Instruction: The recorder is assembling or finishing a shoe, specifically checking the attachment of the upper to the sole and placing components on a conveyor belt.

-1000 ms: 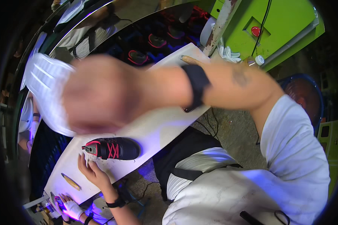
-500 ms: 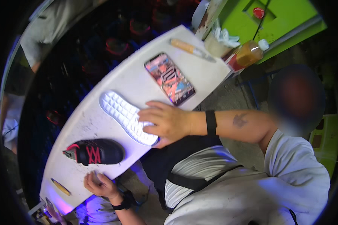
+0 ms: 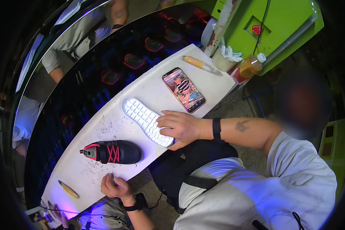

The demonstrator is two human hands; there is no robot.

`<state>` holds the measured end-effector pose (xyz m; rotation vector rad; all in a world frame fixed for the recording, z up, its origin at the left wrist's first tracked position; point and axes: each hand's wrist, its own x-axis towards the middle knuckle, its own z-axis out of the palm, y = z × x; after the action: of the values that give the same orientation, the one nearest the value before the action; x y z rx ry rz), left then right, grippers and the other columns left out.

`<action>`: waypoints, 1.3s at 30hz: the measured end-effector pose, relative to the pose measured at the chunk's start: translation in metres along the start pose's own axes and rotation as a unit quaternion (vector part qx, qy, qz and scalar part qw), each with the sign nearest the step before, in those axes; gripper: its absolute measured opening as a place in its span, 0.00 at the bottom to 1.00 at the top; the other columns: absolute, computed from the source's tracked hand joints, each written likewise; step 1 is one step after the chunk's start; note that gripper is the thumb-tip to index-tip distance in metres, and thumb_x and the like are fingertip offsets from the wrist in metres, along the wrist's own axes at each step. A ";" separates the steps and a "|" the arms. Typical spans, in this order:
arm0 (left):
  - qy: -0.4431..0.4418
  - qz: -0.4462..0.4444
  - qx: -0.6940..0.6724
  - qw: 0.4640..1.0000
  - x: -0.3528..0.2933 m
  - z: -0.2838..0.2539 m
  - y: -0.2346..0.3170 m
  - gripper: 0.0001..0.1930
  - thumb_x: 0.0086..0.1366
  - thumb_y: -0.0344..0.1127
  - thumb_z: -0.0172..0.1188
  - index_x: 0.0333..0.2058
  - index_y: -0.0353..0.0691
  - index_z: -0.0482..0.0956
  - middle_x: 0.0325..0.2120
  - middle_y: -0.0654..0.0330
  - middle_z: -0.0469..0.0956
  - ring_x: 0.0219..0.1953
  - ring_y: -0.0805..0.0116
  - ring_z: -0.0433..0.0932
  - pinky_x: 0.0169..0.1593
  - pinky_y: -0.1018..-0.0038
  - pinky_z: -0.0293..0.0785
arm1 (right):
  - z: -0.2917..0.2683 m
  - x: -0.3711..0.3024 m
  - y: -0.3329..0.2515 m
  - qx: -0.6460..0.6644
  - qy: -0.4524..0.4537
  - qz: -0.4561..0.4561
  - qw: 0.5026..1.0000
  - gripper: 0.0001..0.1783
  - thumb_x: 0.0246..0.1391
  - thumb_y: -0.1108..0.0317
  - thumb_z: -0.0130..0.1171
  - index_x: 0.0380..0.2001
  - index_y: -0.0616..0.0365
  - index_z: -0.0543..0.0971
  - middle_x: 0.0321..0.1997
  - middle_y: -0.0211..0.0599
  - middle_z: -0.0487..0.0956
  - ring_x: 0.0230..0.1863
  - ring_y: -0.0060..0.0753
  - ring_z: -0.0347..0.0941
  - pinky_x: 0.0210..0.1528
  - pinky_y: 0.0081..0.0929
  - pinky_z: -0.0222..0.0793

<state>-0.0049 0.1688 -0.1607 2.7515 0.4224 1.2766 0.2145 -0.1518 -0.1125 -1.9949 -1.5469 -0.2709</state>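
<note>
A white shoe sole [image 3: 142, 117] with a blocky tread lies tread-up across the middle of the white table. My right hand [image 3: 182, 128] grips its near end, fingers over the tread and thumb at the edge. My left hand [image 3: 117, 188] rests at the table's near edge with its fingers loosely bent; no object shows in it. Just beyond that hand sits a black shoe [image 3: 130, 152] with red laces and red lining, its toe pointing right. Beyond my right hand lies a phone [image 3: 184, 90], its screen lit with a picture.
A wooden-handled tool [image 3: 201, 66] lies at the table's far right, a yellow penlike tool [image 3: 69, 189] at its left end. Past the right end stand a bottle [image 3: 249, 69], a container with white gloves [image 3: 222, 61] and a green machine [image 3: 283, 23]. A dark glossy surface [image 3: 88, 92] runs behind the table [image 3: 103, 115].
The view has shifted, so the table and its things appear further right and mostly lower. My right hand still holds the sole. The phone's picture has changed.
</note>
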 end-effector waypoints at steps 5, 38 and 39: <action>-0.003 0.022 0.011 1.000 -0.003 -0.001 -0.005 0.18 0.69 0.46 0.53 0.36 0.37 0.83 0.37 0.53 0.82 0.39 0.52 0.80 0.44 0.60 0.70 | -0.001 0.000 -0.002 0.004 -0.008 0.010 1.000 0.26 0.38 0.51 0.74 0.37 0.56 0.80 0.48 0.41 0.77 0.58 0.46 0.74 0.71 0.52 0.63; -0.174 -0.058 -0.051 0.982 0.032 -0.021 0.007 0.17 0.62 0.39 0.62 0.46 0.36 0.82 0.50 0.47 0.81 0.50 0.46 0.79 0.51 0.55 0.72 | 0.001 -0.002 -0.005 0.005 0.004 0.002 1.000 0.28 0.35 0.53 0.76 0.38 0.57 0.80 0.47 0.44 0.75 0.55 0.50 0.74 0.65 0.45 0.70; -0.212 -0.116 -0.101 0.965 0.038 -0.024 0.004 0.16 0.61 0.38 0.64 0.44 0.36 0.81 0.48 0.47 0.81 0.49 0.45 0.79 0.51 0.55 0.72 | 0.001 -0.001 -0.006 0.004 -0.014 0.011 1.000 0.29 0.35 0.53 0.76 0.39 0.58 0.80 0.48 0.44 0.76 0.56 0.50 0.74 0.66 0.47 0.70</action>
<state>0.0009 0.1747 -0.1160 2.6038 0.5204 0.6149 0.2086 -0.1515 -0.1121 -2.0166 -1.5396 -0.2298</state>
